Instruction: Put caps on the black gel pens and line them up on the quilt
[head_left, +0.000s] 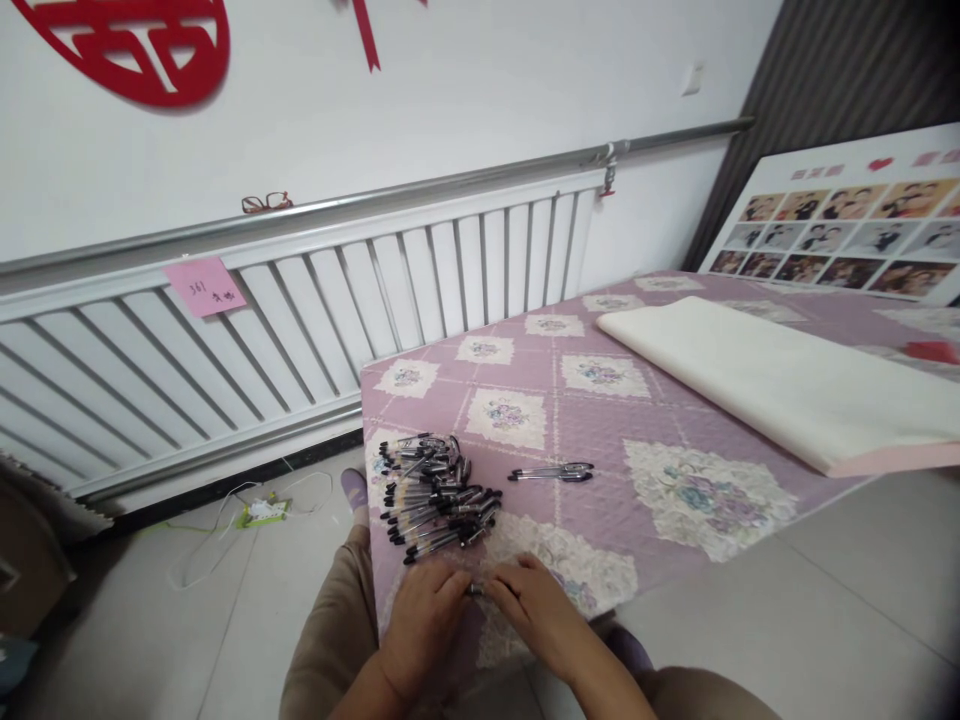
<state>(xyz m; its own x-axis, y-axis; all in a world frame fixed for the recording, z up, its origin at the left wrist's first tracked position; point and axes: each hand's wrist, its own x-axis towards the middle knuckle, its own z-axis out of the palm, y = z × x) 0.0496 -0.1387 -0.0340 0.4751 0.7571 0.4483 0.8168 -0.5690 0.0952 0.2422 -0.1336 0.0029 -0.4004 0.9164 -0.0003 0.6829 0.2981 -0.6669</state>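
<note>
My left hand [424,620] and my right hand [536,612] meet at the near edge of a purple floral quilt [645,420]. Their fingertips pinch a small dark pen part [475,589] between them; I cannot make out more of it. Just beyond my left hand lies a pile of several black-capped clear pens [431,492]. Two more pens [553,472] lie apart, to the right of the pile.
A folded cream cloth [780,385] lies across the quilt at right. A photo board [840,235] leans at the far right. A white radiator [300,300] with a pink note [204,286] runs along the wall. Cables and a green item [262,511] lie on the floor.
</note>
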